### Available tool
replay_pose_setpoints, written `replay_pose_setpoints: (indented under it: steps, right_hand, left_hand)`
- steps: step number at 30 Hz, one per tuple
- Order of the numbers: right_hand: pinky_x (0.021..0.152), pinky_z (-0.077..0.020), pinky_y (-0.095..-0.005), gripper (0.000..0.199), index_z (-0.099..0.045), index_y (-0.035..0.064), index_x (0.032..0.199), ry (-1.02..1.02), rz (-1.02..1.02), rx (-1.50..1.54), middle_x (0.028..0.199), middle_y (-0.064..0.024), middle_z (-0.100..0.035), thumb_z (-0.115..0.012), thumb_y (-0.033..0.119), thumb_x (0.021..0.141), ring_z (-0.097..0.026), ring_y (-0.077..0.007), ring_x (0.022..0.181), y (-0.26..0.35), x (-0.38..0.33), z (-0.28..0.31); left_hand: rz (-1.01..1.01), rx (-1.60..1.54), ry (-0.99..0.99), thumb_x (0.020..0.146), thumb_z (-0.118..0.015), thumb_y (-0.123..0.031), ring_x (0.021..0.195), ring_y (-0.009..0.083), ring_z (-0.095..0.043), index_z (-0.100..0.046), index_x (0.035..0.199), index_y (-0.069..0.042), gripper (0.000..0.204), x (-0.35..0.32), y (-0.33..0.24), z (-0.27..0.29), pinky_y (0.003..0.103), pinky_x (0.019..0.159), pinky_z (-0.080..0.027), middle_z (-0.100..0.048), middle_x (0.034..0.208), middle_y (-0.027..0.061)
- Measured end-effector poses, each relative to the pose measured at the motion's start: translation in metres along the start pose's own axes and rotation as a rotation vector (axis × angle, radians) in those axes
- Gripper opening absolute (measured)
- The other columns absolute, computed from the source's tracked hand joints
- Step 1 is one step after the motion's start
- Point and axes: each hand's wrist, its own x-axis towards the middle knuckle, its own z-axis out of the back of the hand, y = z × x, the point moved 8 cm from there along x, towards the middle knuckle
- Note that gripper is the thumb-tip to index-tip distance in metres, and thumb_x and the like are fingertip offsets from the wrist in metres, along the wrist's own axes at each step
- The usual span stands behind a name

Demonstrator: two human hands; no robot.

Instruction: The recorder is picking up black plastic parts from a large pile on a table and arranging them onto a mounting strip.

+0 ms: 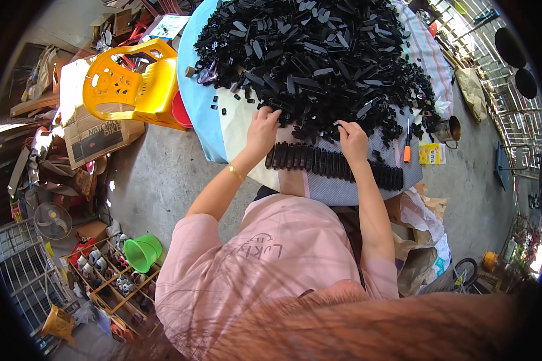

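Note:
A big heap of black plastic parts (319, 60) covers a cloth-covered table (202, 120). Along the near edge, a neat row of the same black parts (331, 163) lies side by side. My left hand (262, 129) reaches into the heap's near edge, fingers curled on the parts there; whether it grips one is unclear. My right hand (352, 139) is at the heap's edge just above the row, fingertips pinched on a small black part (341, 124). A gold bracelet (235, 172) is on my left wrist.
An orange-handled screwdriver (406, 147), a yellow box (431, 154) and a metal cup (449, 129) sit at the table's right. A yellow plastic chair (132, 84) lies left of the table. A green bucket (142, 253), a fan (52, 221) and shoe rack (111, 283) stand lower left.

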Motion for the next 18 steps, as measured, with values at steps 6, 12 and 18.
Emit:
replay_pose_setpoints:
  steps: [6, 12, 18]
  right_hand:
    - [0.055, -0.0472, -0.0213, 0.02, -0.063, 0.0006, 0.099, 0.167, -0.395, 0.594, 0.076, -0.0071, -0.066, -0.06, 0.005, 0.08, -0.059, -0.0082, 0.06, 0.011, -0.016, 0.001]
    - [0.052, -0.0446, -0.0185, 0.012, -0.067, 0.0005, 0.09, -0.004, -0.27, 0.606, 0.075, -0.0024, -0.061, -0.063, 0.004, 0.079, -0.056, -0.0067, 0.059, 0.031, -0.022, 0.034]
    - [0.058, -0.0483, -0.0235, 0.011, -0.066, -0.0007, 0.084, -0.166, 0.027, 0.465, 0.079, -0.0097, -0.064, -0.067, 0.0, 0.073, -0.061, -0.0171, 0.064, 0.1, -0.014, 0.063]
  left_hand:
    - [-0.248, 0.304, 0.045, 0.067, -0.065, -0.009, 0.095, 0.0262, -0.047, -0.058, 0.098, -0.009, 0.032, 0.04, -0.013, -0.029, 0.035, 0.08, -0.041, -0.05, 0.102, 0.0075]
    - [0.028, -0.436, 0.027, 0.074, -0.066, -0.008, 0.084, 0.017, -0.056, -0.057, 0.098, -0.003, 0.026, 0.037, -0.006, -0.005, 0.03, 0.074, -0.045, -0.061, 0.088, 0.0058]
    - [0.592, -1.781, 0.555, 0.091, -0.05, -0.011, 0.088, 0.0104, -0.058, -0.049, 0.121, -0.003, 0.031, -0.032, -0.059, -0.041, 0.026, 0.076, -0.049, -0.061, 0.099, 0.0033]
